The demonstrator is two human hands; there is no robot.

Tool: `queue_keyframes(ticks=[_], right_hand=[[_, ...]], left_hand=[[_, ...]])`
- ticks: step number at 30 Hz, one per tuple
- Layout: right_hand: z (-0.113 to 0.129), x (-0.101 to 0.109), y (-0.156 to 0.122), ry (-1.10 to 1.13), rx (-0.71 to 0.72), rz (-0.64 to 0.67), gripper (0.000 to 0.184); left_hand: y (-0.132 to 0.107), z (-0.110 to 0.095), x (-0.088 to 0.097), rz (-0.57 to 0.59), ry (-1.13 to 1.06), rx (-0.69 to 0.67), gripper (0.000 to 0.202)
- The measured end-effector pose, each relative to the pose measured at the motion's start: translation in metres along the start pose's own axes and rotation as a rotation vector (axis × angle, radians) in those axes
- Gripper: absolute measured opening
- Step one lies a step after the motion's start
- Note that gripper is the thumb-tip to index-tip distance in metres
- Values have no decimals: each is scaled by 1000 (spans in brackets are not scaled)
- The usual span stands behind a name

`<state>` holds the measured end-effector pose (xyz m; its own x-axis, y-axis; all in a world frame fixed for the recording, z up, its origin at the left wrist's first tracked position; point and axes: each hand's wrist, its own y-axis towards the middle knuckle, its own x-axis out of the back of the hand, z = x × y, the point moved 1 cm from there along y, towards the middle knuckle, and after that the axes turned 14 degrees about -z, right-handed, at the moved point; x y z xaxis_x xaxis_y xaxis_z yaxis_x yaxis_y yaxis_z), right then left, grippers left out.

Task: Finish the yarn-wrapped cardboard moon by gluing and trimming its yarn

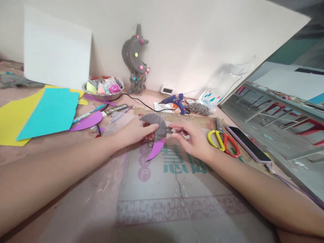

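My left hand [138, 132] grips a purple crescent cutout [157, 135] that is partly wrapped in grey yarn; the bare purple tip points down toward the table. My right hand [190, 139] is pinched at the crescent's right edge, fingers closed on the grey yarn strand. Both hands hover just above a plastic sheet with green print [177, 175] that covers the table.
Yellow and red scissors [222, 141] and a phone [249, 144] lie to the right. A blue glue gun [176, 101], a grey yarn pile [198, 108], teal and yellow sheets [48, 113], a bowl of bits [103, 88] and a finished grey crescent decoration [135, 57] sit behind.
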<state>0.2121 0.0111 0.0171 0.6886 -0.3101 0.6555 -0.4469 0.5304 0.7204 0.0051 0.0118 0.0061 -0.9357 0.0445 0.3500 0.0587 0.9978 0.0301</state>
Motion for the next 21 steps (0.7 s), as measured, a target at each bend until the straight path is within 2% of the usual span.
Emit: queue_keyframes(ticks=[2, 4, 7, 9, 13, 17, 21], right_hand=[[-15, 2, 4, 0, -165, -108, 28], [-34, 1, 8, 14, -292, -143, 29], [-62, -1, 10, 46, -410, -108, 33], [-70, -2, 9, 100, -447, -52, 38], [-60, -6, 12, 144, -431, 68, 43], [-39, -19, 31, 139, -394, 60, 36], [-29, -32, 50, 217, -396, 42, 33]], left_hand=[[0, 0, 0, -4, -52, 3, 35], [-1, 1, 0, 25, -74, -7, 35], [-2, 1, 0, 34, -84, -63, 35], [-4, 2, 0, 28, -65, -95, 33], [-12, -1, -1, -23, -2, -152, 31], [-20, -7, 1, -65, 13, -262, 31], [-18, -10, 5, -228, 1, -323, 40]])
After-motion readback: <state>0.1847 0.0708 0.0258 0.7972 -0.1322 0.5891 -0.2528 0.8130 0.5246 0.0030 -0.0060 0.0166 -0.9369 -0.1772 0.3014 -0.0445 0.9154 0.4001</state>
